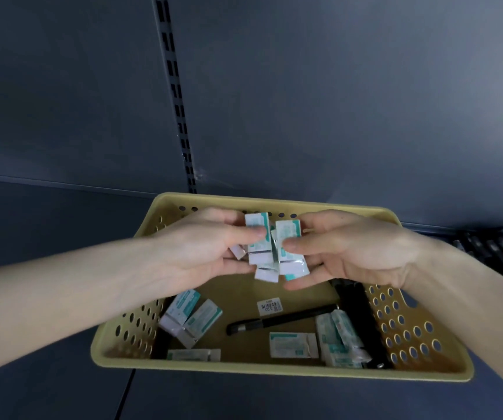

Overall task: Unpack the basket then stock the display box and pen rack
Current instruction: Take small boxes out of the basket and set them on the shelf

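This is a shop, at a run of display shelving; dark grey metal back panels (pixel 335 86) meet at a slotted upright strip (pixel 177 101) above a grey shelf (pixel 47 213); a white barcode price sticker (pixel 270 306) lies in the perforated yellow plastic basket (pixel 274 368); many identical small white-and-teal wrapped packs (pixel 293 344) and black pens (pixel 283 319) lie there in quantity.

Print on the packets (pixel 293 344) and the barcode sticker (pixel 270 306) was too blurred to read. A dark rack (pixel 499 247) ran off the right edge, its contents indistinct.
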